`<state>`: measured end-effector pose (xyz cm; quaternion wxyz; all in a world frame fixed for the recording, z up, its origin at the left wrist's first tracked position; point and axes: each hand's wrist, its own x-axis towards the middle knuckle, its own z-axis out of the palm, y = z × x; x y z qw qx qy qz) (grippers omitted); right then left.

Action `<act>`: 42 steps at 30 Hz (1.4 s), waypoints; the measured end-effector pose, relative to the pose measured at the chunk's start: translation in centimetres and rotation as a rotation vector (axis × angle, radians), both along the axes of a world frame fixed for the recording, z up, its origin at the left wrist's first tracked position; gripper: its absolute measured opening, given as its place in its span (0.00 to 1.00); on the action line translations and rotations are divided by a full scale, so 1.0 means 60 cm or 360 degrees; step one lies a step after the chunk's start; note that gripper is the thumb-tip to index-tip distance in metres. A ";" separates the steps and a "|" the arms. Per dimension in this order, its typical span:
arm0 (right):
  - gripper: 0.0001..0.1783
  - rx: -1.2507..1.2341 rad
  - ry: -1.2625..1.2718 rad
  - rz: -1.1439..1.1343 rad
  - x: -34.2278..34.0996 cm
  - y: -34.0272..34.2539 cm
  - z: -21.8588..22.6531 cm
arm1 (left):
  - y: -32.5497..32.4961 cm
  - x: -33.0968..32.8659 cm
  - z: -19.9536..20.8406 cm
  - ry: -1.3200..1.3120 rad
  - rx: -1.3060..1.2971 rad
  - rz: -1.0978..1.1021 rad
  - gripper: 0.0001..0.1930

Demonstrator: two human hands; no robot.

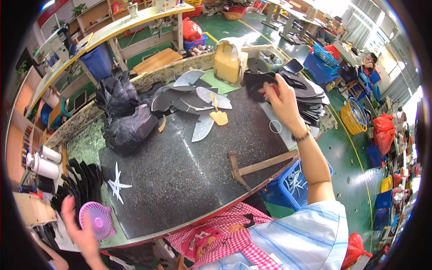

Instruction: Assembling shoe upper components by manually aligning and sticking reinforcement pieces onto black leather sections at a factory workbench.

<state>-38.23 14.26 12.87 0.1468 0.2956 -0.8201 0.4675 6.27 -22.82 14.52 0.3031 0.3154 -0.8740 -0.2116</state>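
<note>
At the table's far right, my right hand (284,101) has its fingers bent onto a black curved piece (257,83), which it seems to grip by the edge. A stack of similar black and grey pieces (307,96) lies just beyond the wrist. My left hand (82,234) is low at the left with its fingers apart, slightly blurred and holding nothing. Beside it stands a pink round fan (96,220). Several black pieces (83,182) stand in a row behind the fan. Loose grey curved pieces (184,100) are heaped at the table's far middle.
A hammer (265,163) lies along the near right edge of the dark tabletop (180,180). White strips (118,184) lie at left, near a black plastic bundle (128,128). A yellow jug (228,63) stands behind. Below the right edge is a blue basket (292,184).
</note>
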 end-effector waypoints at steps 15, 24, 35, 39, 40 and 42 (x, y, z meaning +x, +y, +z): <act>0.20 0.0025 -0.0762 0.0731 0.045 -0.099 -0.165 | 0.261 -0.192 -0.209 -0.0284 -0.0843 -0.1073 0.17; 0.23 0.0973 -0.0289 0.0080 -0.142 -0.171 -0.177 | 0.286 -0.178 -0.202 -0.0697 -0.0768 -0.1055 0.20; 0.36 0.1125 -0.1017 0.1411 -0.040 -0.048 -0.041 | 0.273 -0.167 -0.195 -0.0594 -0.0559 -0.1089 0.20; 0.34 0.1194 -0.0042 0.0735 -0.044 -0.096 -0.128 | 0.277 -0.175 -0.191 -0.0605 -0.0570 -0.1111 0.20; 0.33 0.1465 -0.0389 0.0867 -0.050 -0.114 -0.118 | 0.277 -0.176 -0.192 -0.0554 -0.0543 -0.1101 0.20; 0.28 0.1436 -0.0879 0.1613 -0.028 -0.105 -0.067 | 0.274 -0.170 -0.196 -0.0550 -0.0532 -0.1048 0.20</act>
